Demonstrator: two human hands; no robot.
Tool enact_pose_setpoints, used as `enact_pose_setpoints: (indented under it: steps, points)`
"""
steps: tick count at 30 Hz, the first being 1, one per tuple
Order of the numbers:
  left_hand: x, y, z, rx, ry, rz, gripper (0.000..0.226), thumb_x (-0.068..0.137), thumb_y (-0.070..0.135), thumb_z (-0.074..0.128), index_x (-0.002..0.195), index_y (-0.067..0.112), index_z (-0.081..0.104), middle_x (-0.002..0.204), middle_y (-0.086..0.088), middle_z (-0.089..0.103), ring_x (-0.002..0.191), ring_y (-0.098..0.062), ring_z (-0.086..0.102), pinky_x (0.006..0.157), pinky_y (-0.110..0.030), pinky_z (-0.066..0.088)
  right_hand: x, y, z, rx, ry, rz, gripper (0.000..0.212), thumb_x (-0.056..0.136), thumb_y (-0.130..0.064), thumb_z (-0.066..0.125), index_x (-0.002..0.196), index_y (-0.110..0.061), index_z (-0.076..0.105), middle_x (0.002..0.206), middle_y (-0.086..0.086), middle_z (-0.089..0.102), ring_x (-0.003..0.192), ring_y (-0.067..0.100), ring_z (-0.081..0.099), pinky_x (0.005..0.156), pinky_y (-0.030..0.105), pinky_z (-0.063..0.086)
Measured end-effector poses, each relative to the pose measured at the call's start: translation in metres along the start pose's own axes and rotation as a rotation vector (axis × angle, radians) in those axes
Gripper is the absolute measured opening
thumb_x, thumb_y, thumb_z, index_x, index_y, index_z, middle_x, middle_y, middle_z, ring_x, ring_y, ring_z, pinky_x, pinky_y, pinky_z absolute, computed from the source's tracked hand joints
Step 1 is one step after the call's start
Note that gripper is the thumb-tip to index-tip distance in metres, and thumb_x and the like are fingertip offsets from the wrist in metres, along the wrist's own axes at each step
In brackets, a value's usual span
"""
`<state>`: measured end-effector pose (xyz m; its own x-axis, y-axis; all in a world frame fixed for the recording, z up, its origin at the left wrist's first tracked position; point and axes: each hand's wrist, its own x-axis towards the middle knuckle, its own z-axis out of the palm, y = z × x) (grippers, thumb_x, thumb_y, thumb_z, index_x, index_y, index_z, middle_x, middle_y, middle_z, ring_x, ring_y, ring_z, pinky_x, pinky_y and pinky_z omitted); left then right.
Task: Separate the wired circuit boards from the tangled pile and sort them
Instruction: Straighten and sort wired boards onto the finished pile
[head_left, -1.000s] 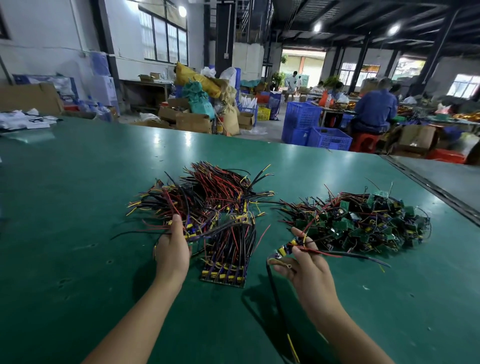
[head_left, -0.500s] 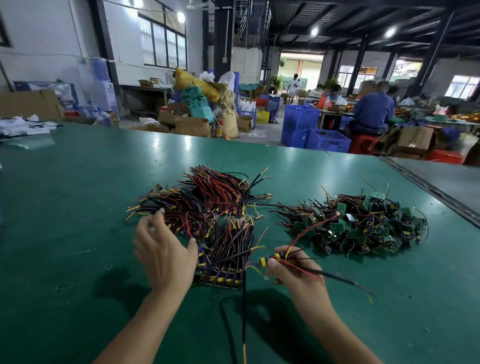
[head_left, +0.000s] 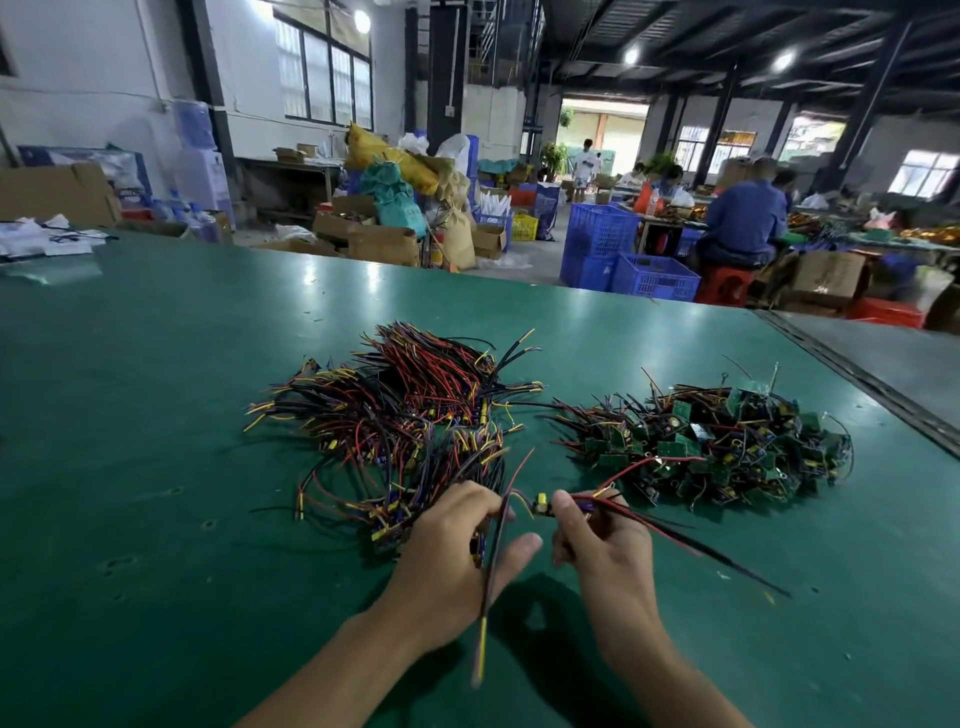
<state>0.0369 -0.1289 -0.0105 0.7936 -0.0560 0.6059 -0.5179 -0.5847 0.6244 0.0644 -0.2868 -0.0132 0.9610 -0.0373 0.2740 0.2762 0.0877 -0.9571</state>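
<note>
Low in the middle of the frame, the left hand (head_left: 452, 545) and the right hand (head_left: 608, 545) both pinch one small wired circuit board with a yellow part (head_left: 541, 503) over the green table top (head_left: 156, 519). It looks light, and its floppy wires may snag, so hold the stiff board edges. Higher up, the neat pile of wired boards (head_left: 405, 415) lies left and the tangled pile of green boards (head_left: 717, 447) lies right.

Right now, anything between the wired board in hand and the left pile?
Nothing visible on the table. The left hand and right hand pinch the wired board just in front of the left pile; only the left hand's own fingers lie between. One red lead arcs toward the right pile and may snag.
</note>
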Motion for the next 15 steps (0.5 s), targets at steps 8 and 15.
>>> enact_pose_setpoints:
  steps: [8,15]
  points:
    - [0.001,0.006,0.006,-0.505,-0.184,-0.512,0.055,0.086,0.069,0.045,0.078,0.019,0.064,0.050,-0.001,0.056,0.036,-0.016,0.047,0.034,-0.023,0.036,-0.003,0.002,0.013,0.148,-0.165,-0.069,0.024,0.073,-0.005,0.072,0.076,0.011,0.055,0.055,0.006,0.062,0.048,0.010,0.055,0.049,0.018,0.046]
    - [0.003,-0.001,0.011,-0.624,-0.016,-0.692,0.045,0.077,0.060,0.061,0.060,0.018,0.057,0.054,-0.005,0.041,0.038,-0.015,0.034,0.040,-0.016,0.024,-0.009,0.004,0.012,-0.025,-0.208,-0.006,0.029,0.086,-0.041,0.070,0.075,-0.015,0.064,0.055,0.007,0.055,0.050,0.015,0.049,0.051,0.021,0.043]
